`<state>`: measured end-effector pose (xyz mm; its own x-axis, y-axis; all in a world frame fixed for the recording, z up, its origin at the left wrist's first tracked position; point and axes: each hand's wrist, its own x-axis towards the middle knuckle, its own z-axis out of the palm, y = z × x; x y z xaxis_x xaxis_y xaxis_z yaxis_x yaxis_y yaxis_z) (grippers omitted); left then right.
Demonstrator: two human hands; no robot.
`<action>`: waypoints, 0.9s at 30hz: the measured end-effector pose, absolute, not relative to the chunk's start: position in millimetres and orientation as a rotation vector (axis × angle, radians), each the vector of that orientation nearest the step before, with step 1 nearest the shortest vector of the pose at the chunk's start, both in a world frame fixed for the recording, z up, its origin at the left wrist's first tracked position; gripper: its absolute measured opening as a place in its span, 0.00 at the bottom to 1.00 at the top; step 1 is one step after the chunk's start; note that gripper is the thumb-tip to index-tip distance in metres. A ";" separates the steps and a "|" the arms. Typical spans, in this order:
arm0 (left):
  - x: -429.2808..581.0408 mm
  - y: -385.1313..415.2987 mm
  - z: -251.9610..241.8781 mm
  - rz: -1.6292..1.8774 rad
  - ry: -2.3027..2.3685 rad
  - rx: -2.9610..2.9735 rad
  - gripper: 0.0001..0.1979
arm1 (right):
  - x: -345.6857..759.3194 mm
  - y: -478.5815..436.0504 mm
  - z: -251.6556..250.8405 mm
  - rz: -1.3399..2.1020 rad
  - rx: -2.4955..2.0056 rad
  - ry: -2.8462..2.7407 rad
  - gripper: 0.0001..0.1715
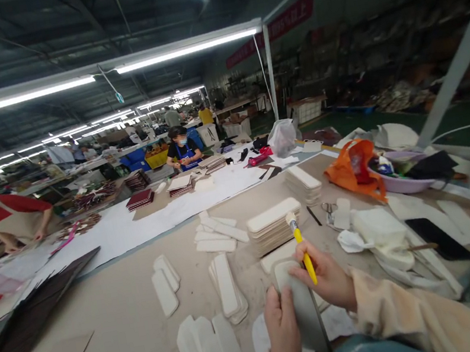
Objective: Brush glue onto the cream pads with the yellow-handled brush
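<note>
My left hand point(282, 330) is closed on the near end of a long grey-white rounded piece point(302, 303), holding it tilted up over the table edge. My right hand point(328, 280) grips a yellow-handled brush point(301, 246) whose pale bristle head points up and away, and its fingers also rest on the right side of the piece. Around the hands lie cream rounded strips: a stack point(273, 226) just beyond, loose ones point(226, 285) to the left and several point(210, 348) near the front edge.
An orange bag point(354, 171) and a purple basin point(400, 181) stand at the right, with scissors point(329, 211) and white rags point(379, 230) nearer. Dark boards point(36, 311) lie at the left. A person in a blue apron point(183, 148) and another in red point(11, 216) work farther along the tan table point(123, 315).
</note>
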<state>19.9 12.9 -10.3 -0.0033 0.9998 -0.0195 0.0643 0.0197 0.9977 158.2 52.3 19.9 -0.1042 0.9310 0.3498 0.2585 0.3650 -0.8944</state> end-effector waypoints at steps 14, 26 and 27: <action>27.8 20.9 -9.2 1.126 1.348 1.312 0.16 | 165.3 56.2 11.3 0.815 -1.086 -1.582 0.09; 31.4 29.8 -7.9 1.065 1.325 1.360 0.17 | 177.7 60.9 8.5 0.888 -1.117 -1.506 0.14; 31.3 31.8 -8.9 1.053 1.321 1.365 0.18 | 179.9 62.3 9.3 0.862 -1.138 -1.513 0.15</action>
<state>31.3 31.8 -8.9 0.0527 0.9983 -0.0245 0.1981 0.0136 0.9801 179.9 62.3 9.3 -0.0426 0.9538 0.2974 0.2300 0.2991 -0.9261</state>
